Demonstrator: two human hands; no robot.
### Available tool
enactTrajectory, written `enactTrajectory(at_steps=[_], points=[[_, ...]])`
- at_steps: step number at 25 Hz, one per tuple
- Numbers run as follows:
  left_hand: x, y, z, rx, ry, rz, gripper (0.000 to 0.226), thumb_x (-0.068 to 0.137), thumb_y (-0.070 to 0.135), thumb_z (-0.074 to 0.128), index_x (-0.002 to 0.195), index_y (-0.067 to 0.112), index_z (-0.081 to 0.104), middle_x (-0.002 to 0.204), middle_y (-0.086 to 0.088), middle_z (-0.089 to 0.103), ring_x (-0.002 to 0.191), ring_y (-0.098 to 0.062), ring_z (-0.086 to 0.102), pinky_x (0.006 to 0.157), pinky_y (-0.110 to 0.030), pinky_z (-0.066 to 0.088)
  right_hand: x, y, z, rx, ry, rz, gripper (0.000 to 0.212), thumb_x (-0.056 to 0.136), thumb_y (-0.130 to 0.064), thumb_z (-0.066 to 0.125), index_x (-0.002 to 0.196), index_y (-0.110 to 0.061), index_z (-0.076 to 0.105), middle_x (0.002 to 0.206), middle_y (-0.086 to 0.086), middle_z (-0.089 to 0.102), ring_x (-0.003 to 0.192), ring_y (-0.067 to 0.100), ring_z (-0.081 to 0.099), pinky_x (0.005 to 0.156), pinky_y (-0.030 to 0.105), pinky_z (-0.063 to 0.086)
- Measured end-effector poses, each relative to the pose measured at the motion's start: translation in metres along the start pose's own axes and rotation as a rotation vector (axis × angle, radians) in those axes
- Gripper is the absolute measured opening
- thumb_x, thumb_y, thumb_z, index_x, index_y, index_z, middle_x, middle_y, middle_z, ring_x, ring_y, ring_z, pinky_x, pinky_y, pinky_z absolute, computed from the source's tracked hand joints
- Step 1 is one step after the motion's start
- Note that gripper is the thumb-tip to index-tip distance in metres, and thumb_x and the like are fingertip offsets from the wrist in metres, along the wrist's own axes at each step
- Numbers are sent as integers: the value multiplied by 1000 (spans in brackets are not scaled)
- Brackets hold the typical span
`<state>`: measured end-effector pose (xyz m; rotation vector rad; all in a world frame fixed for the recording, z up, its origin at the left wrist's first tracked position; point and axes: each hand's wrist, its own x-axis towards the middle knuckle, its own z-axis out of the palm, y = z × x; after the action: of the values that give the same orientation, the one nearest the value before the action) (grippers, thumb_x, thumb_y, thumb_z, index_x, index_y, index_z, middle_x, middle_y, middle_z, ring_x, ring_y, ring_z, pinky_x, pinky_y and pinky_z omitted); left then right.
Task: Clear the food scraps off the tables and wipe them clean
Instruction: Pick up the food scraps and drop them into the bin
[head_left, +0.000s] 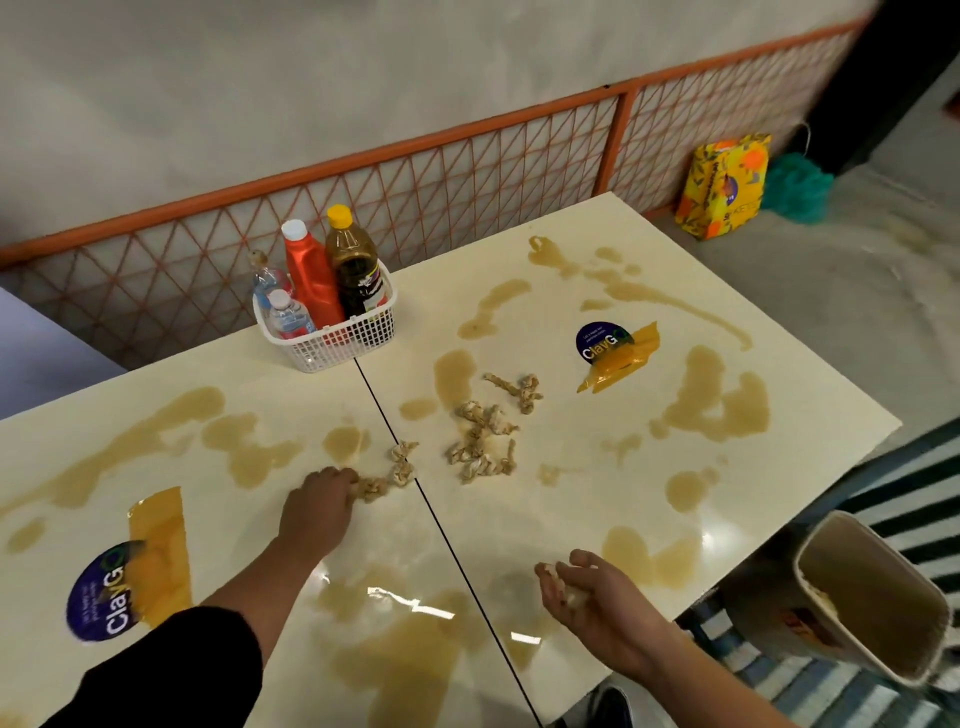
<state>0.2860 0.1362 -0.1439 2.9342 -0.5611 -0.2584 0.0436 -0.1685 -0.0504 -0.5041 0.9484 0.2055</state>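
Left table: glossy cream tabletop (93, 467), left half of frame, streaked with brown spills.
Left hand: left hand (316, 512), centre-left, fingers curled over pale twisted food scraps (382, 480) by the seam.
Basket: white plastic basket (332, 332) of bottles, upper centre.
Loose scraps: bigger scrap pile (480, 441), centre, on the right cream table (727, 499).
Right hand: right hand (597, 608), lower right, cupped palm-up holding pale scraps.
Bin: beige plastic bin (878, 597), far lower right.

Dim indoor light, glare on tabletop (395, 597), edges warped, soft

Seen from a single head-worn wide-angle camera, looking forward and steeply down, close over two abutting tables (519, 322), toward an orange mesh fence (467, 171) along the far edge.
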Motion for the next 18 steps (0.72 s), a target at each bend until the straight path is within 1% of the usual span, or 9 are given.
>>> enactTrajectory(at_steps=[2, 3, 4, 6, 8, 11, 13, 16, 18], points=[[-11, -4, 2, -59, 58, -35, 27, 89, 12, 62, 114, 16, 67, 93, -7, 64, 91, -34, 63, 69, -41, 53, -5, 0, -7, 10, 18, 20, 18, 100, 4, 45, 113, -5, 52, 81, 17, 54, 64, 22, 50, 56, 32, 50], [-19, -6, 2, -97, 92, -60, 26, 90, 10, 62, 115, 14, 67, 90, -8, 63, 89, -35, 62, 69, -42, 53, -6, 0, -12, -18, 14, 35, 16, 100, -3, 48, 114, -4, 55, 74, 12, 50, 60, 21, 43, 54, 31, 45], [-29, -8, 1, -153, 115, -88, 25, 91, 10, 61, 115, 12, 68, 90, -9, 63, 88, -34, 62, 70, -42, 53, -6, 0, -16, -31, 13, 59, 14, 99, -14, 52, 106, -4, 58, 70, 8, 45, 58, 20, 38, 52, 30, 39], [-51, -7, -6, -319, 147, -175, 19, 94, 12, 60, 111, 10, 69, 89, -7, 63, 85, -27, 61, 73, -38, 49, -5, -1, -20, -47, 39, 102, 34, 97, -37, 54, 76, -10, 55, 67, 3, 32, 55, 18, 30, 52, 28, 28], [-80, 4, -20, -584, 153, -380, 15, 97, 18, 60, 105, 10, 69, 91, -4, 66, 87, -23, 62, 75, -33, 46, -4, 2, -20, -63, 77, 94, 47, 101, -47, 48, 67, -15, 45, 67, 1, 23, 54, 16, 22, 52, 26, 21], [-123, 37, -48, -1397, 79, -777, 15, 99, 14, 55, 96, 4, 66, 98, -13, 70, 97, -29, 68, 81, -40, 56, -2, 10, -12, -109, 73, 30, 31, 108, -32, 42, 89, -9, 51, 61, -1, 21, 47, 12, 18, 42, 23, 20], [-146, 60, -66, -1831, 4, -889, 9, 90, 7, 53, 87, 3, 61, 93, -15, 70, 92, -29, 71, 72, -37, 60, 2, 13, -3, -154, 38, -50, 24, 111, -23, 37, 114, -6, 53, 61, 0, 26, 48, 11, 18, 41, 22, 20], [-166, 92, -83, -2167, -86, -956, 18, 79, 6, 51, 93, 3, 62, 87, -15, 71, 75, -27, 74, 61, -32, 60, 6, 8, 10, -177, 5, -88, 26, 111, -18, 34, 126, -23, 54, 70, 5, 38, 51, 11, 20, 42, 23, 21], [-172, 115, -90, -2305, -131, -961, 24, 83, 8, 46, 99, 4, 63, 86, -14, 69, 70, -26, 71, 60, -33, 58, 4, 4, 13, -193, -37, -70, 27, 111, -17, 33, 129, -22, 53, 67, 2, 33, 52, 11, 18, 41, 22, 21]])
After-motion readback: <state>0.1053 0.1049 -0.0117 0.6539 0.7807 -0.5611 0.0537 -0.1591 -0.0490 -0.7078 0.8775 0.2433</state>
